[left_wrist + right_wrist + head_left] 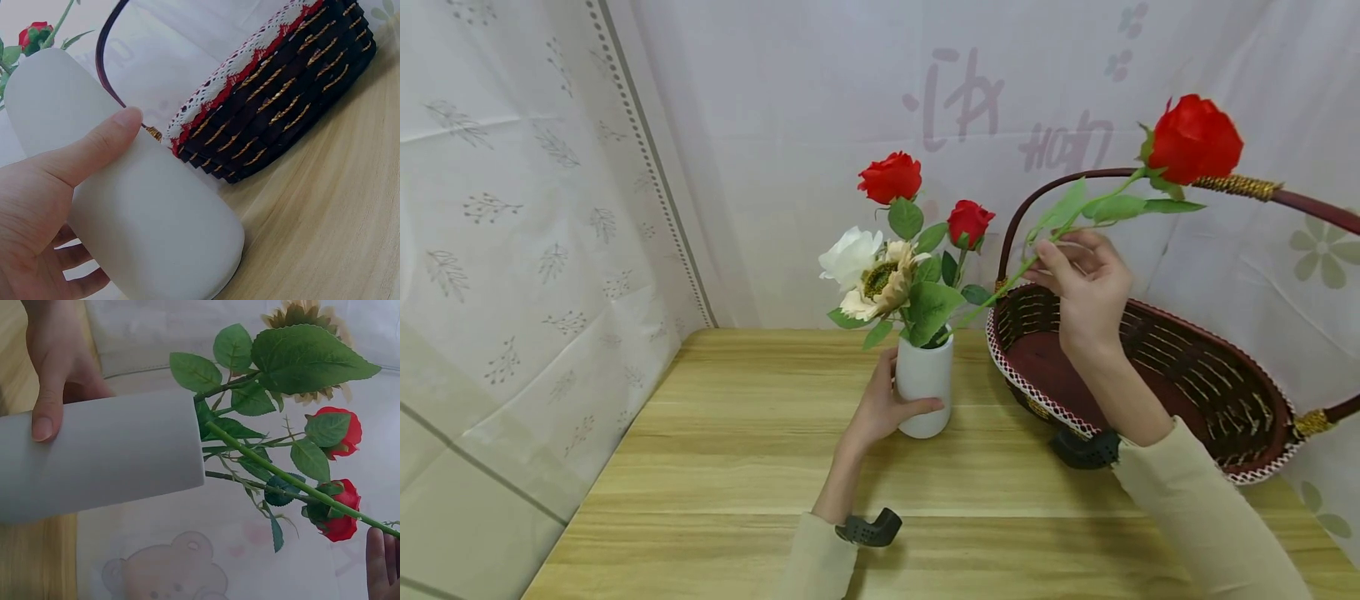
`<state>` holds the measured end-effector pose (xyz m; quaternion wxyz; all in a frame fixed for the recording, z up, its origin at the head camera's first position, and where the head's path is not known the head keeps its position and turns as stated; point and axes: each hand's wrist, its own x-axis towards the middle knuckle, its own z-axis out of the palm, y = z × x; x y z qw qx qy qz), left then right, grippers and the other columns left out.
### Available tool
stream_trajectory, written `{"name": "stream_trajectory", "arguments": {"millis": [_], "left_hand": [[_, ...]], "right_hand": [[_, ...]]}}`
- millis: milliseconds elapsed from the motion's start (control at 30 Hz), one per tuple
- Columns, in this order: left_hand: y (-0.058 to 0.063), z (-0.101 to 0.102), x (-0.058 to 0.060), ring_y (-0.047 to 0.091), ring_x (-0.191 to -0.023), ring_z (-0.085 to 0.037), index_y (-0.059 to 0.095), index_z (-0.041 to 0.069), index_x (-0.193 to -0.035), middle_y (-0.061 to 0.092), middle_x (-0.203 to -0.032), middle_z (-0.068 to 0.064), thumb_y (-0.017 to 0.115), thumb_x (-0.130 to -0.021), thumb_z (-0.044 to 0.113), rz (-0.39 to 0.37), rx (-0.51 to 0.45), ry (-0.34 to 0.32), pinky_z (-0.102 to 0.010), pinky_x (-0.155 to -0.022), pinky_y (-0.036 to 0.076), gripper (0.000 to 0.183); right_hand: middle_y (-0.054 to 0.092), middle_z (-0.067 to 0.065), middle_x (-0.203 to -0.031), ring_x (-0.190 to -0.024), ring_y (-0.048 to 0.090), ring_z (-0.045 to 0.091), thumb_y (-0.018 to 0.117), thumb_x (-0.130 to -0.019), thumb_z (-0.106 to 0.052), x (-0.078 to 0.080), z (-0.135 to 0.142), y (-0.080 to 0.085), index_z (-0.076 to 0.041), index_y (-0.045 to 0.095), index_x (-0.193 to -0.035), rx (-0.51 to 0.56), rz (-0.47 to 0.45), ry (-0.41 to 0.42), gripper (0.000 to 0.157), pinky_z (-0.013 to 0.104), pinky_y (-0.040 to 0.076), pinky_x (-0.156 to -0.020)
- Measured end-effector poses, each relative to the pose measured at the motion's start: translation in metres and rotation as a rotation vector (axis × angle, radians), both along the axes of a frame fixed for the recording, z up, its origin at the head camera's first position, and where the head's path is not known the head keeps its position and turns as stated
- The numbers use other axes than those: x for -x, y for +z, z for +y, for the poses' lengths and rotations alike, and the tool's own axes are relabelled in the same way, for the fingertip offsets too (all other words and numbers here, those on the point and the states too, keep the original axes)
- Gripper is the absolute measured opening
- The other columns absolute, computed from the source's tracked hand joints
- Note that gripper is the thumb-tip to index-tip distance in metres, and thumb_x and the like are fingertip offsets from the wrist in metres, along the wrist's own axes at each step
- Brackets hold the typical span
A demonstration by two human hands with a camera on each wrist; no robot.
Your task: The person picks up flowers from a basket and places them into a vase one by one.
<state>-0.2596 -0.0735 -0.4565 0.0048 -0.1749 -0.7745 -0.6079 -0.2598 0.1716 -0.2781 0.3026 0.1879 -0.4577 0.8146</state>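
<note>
A white vase [925, 392] stands upright on the wooden table, and my left hand [883, 400] grips its side, thumb across the front. Two red roses [891, 177], a white flower [852, 257] and a cream flower with a dark centre [882, 281] rise from it among green leaves. My right hand [1093, 287] pinches the green stem of a large red rose [1197, 140], which leans up to the right. In the right wrist view the lower end of that stem [275, 470] reaches the vase's mouth; how deep it sits is hidden.
A dark woven basket [1213, 400] with lace trim stands at the right, beneath my right forearm, its tall handle [1022, 208] arching behind the held rose. Printed curtains [790, 167] hang along the table's back and left side. The wooden table [737, 467] extends left of the vase.
</note>
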Motion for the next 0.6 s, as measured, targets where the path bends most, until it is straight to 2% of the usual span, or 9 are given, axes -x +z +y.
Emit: {"name": "stream_trajectory", "arguments": {"millis": [200,367,600], "left_hand": [[-0.001,-0.001,0.001,0.053,-0.125,-0.024,0.031,0.018,-0.151,0.049,-0.142,-0.006,0.092,-0.076,0.03,0.003,0.012,0.002,-0.051,-0.102,0.045,0.097],[-0.002,0.0,0.001,0.052,-0.126,-0.024,0.031,0.019,-0.151,0.049,-0.142,-0.005,0.092,-0.076,0.032,0.002,0.023,0.006,-0.051,-0.102,0.045,0.098],[-0.002,0.0,0.001,0.052,-0.126,-0.025,0.031,0.018,-0.151,0.048,-0.143,-0.006,0.092,-0.076,0.032,0.013,0.024,0.005,-0.052,-0.102,0.045,0.097]], "right_hand": [[0.071,0.014,-0.087,-0.07,0.069,0.023,0.073,-0.086,0.011,0.002,-0.005,-0.009,0.006,0.066,-0.1,-0.085,0.005,-0.031,0.016,0.036,0.061,-0.067],[0.072,0.012,-0.09,-0.073,0.069,0.022,0.071,-0.088,0.012,0.001,-0.012,-0.017,0.003,0.067,-0.101,-0.097,-0.01,-0.005,0.016,0.034,0.06,-0.069],[0.072,0.01,-0.089,-0.072,0.07,0.021,0.071,-0.088,0.011,0.0,-0.026,-0.029,0.002,0.068,-0.103,-0.126,-0.002,-0.04,0.018,0.034,0.06,-0.07]]}}
